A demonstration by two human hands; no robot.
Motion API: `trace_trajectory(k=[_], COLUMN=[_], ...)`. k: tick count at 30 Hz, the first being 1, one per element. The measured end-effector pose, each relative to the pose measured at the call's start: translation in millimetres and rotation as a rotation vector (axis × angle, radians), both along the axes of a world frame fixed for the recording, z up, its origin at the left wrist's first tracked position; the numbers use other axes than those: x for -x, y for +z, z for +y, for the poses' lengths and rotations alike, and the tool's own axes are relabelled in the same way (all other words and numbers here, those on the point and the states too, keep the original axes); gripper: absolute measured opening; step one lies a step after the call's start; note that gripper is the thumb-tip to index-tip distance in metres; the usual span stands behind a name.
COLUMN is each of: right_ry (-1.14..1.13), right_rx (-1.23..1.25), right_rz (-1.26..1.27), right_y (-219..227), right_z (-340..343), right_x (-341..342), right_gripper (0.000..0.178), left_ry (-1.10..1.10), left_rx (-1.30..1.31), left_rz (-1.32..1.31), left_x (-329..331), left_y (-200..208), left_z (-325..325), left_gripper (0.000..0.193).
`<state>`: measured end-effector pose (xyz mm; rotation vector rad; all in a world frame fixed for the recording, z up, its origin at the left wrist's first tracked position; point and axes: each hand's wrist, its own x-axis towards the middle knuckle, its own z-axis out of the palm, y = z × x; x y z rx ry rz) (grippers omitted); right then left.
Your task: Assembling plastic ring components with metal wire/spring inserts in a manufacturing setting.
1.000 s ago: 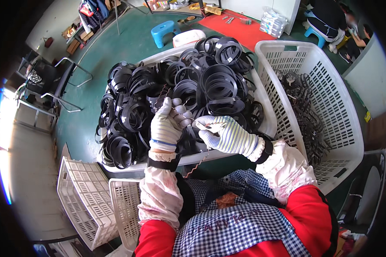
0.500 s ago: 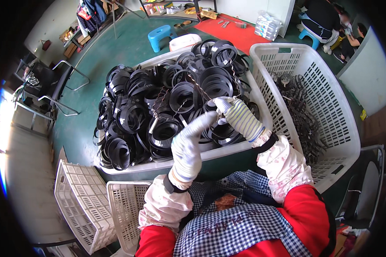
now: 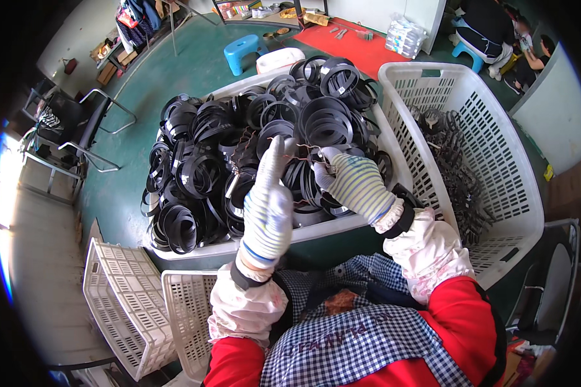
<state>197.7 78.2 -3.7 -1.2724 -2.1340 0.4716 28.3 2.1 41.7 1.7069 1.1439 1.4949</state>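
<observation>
Above the black rings (image 3: 200, 175), your gloved left hand (image 3: 268, 216) was raised beside thin wire (image 3: 308, 146) that reached your right hand (image 3: 360, 184).
At far left stood a black chair (image 3: 74, 119), with white crates (image 3: 126, 303) nearer you, low on the left. The rings lay heaped in a white tub (image 3: 203, 249), a blue stool (image 3: 243, 48) beyond it. Your left hand pointed upward, seen edge-on, so whether its grip was released or clenched on the wire, you could not tell. The wire hung in kinked, coppery strands over the rings, between your two hands. Your right hand's grip was pinched on the wire, thumb against curled fingers. To its right, a white basket (image 3: 497, 148) held dark, tangled pieces (image 3: 461, 174).
</observation>
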Motion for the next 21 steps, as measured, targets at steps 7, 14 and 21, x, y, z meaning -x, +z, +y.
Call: trace_trajectory(k=[7, 14, 21], right_ry=[0.198, 0.196, 0.347], right_rx=[-0.704, 0.734, 0.691], right_rz=[0.190, 0.886, 0.841], right_y=[-33.8, -5.7, -11.4], right_z=[10.2, 18.3, -3.7], right_x=[8.8, -11.3, 5.7], right_gripper=[0.033, 0.033, 0.035], left_ry=[-0.156, 0.110, -0.274], left_rx=[-0.331, -0.227, 0.173], left_rz=[0.634, -0.086, -0.326], left_x=[-26.1, 16.1, -5.5], left_y=[11.2, 2.8, -40.1], left_z=[-15.8, 3.3, 16.3], left_gripper=[0.085, 0.132, 0.151])
